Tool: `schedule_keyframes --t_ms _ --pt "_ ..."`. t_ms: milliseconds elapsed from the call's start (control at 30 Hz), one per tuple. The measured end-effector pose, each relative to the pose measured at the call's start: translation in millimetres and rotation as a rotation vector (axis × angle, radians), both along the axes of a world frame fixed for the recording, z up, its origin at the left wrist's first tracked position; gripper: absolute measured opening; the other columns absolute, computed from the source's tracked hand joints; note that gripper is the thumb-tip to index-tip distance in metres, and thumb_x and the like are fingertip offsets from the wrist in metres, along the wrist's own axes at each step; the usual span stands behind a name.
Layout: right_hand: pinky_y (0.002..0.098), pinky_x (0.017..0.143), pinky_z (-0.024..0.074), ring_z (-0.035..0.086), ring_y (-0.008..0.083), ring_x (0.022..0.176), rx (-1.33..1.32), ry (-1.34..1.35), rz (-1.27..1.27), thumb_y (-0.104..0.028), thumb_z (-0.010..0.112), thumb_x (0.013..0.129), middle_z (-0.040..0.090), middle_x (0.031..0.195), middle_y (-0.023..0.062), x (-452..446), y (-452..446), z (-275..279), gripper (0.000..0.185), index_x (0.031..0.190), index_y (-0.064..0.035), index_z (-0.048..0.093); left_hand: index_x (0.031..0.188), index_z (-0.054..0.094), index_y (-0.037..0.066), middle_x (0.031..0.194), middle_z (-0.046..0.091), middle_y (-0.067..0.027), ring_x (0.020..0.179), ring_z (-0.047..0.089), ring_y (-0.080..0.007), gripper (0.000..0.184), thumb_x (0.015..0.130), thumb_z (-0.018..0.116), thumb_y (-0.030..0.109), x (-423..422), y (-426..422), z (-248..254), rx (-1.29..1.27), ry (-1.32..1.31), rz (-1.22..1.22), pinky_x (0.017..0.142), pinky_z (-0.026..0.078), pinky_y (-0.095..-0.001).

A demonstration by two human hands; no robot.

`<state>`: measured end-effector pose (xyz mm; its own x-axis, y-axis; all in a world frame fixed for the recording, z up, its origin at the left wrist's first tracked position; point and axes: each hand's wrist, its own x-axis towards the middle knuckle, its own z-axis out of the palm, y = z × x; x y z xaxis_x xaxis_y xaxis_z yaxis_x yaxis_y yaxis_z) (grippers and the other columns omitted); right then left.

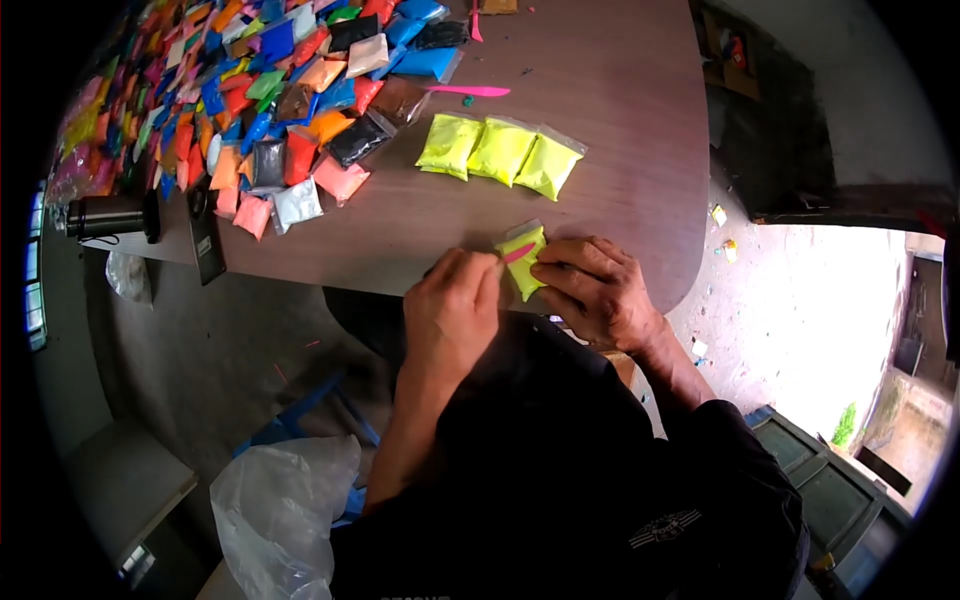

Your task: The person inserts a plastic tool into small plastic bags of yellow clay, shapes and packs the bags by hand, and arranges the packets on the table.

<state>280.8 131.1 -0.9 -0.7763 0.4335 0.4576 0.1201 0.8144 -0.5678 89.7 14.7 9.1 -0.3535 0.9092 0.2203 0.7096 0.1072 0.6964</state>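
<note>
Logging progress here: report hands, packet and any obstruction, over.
Left hand holding pink tool across yellow packet. Right hand gripping packet's side. Three more yellow packets beyond, not blocking.

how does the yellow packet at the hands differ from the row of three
The single packet is at the near edge of the table; the row of three lies farther in. The right hand and a pink tool cover part of the single packet; the row is uncovered. Both are bright yellow in clear bags.

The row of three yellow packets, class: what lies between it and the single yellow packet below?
In the head view, only bare tabletop separates the row of packets from the single packet.
</note>
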Motion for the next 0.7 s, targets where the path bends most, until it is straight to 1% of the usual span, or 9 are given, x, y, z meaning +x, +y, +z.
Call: schedule_keyframes --t_ms 133,267,300,333,400,467,567,667,700 --pt "0.0405 0.084 0.059 0.072 0.0297 0.098 -0.004 0.001 0.0 -0.005 0.083 0.08 0.072 0.116 0.0069 0 -1 0 0.033 0.112 -0.0084 0.077 0.095 0.069 0.008 0.088 0.069 -0.0124 0.077 0.07 -0.0392 0.005 0.097 0.072 0.011 -12 3 0 0.003 0.037 0.037 0.066 0.057 -0.0471" --pt "0.0409 0.084 0.0592 0.072 0.0299 0.099 0.003 0.003 0.006 -0.005 0.083 0.08 0.072 0.116 0.007 0 0 0 0.033 0.112 -0.0081 0.077 0.096 0.07 0.007 0.088 0.07 -0.0129 0.074 0.069 -0.0398 0.004 0.097 0.073 0.009 -19 -2 2 0.021 0.026 0.085 0.064 0.057 -0.0457" --pt "0.041 0.084 0.0593 0.072 0.0299 0.099 0.003 0.001 0.007 -0.005 0.083 0.08 0.072 0.116 0.007 0 0 0 0.033 0.112 -0.008 0.077 0.096 0.069 0.007 0.089 0.07 -0.0129 0.074 0.069 -0.0394 0.004 0.096 0.073 0.008 -15 -3 10 0.017 0.01 0.082 0.064 0.057 -0.0456" --pt "0.041 0.084 0.0593 0.072 0.0299 0.099 0.001 0.0 0.008 -0.005 0.083 0.08 0.072 0.116 0.007 1 -1 -1 0.033 0.112 -0.008 0.077 0.096 0.069 0.007 0.089 0.07 -0.0129 0.074 0.069 -0.0394 0.004 0.096 0.073 0.008 -10 -5 9 0.015 0.009 0.082 0.064 0.057 -0.0456" --pt "0.0411 0.084 0.0593 0.072 0.0297 0.098 0.014 -0.005 0.005 -0.006 0.084 0.079 0.071 0.115 0.0069 0 0 -2 0.033 0.111 -0.0078 0.076 0.097 0.069 0.008 0.089 0.07 -0.0128 0.075 0.07 -0.0391 0.004 0.095 0.073 0.008 0 -8 9 0.072 -0.039 -0.001 0.064 0.057 -0.0461" --pt "0.0413 0.084 0.0593 0.072 0.0296 0.098 0.001 -0.005 0.002 -0.006 0.084 0.079 0.071 0.115 0.0069 -1 -1 0 0.034 0.111 -0.0077 0.076 0.097 0.068 0.009 0.088 0.069 -0.0124 0.076 0.07 -0.0388 0.005 0.095 0.073 0.009 5 -9 4 0.045 -0.055 -0.003 0.065 0.057 -0.0464" --pt "0.0416 0.083 0.0594 0.072 0.0294 0.097 -0.02 -0.004 -0.008 -0.006 0.085 0.078 0.071 0.114 0.0069 -1 -1 4 0.034 0.111 -0.0075 0.076 0.096 0.067 0.008 0.088 0.07 -0.0119 0.075 0.07 -0.0388 0.006 0.096 0.073 0.01 -4 -6 -6 0.02 0.049 0.026 0.064 0.057 -0.0459" --pt "0.0419 0.082 0.0596 0.072 0.0294 0.096 -0.025 -0.001 -0.002 -0.007 0.085 0.078 0.071 0.113 0.007 -2 -1 4 0.034 0.11 -0.0073 0.076 0.095 0.067 0.008 0.088 0.07 -0.0122 0.074 0.07 -0.0391 0.007 0.097 0.073 0.011 -12 -4 -3 0.008 0.099 0.065 0.063 0.057 -0.0459" --pt "0.0421 0.081 0.0596 0.072 0.0294 0.096 -0.023 -0.006 -0.003 -0.007 0.086 0.078 0.071 0.113 0.0072 -2 -1 3 0.034 0.11 -0.0073 0.076 0.095 0.068 0.008 0.086 0.069 -0.0128 0.073 0.07 -0.0391 0.006 0.097 0.074 0.01 -14 -4 -4 -0.005 0.075 0.088 0.063 0.056 -0.0454"
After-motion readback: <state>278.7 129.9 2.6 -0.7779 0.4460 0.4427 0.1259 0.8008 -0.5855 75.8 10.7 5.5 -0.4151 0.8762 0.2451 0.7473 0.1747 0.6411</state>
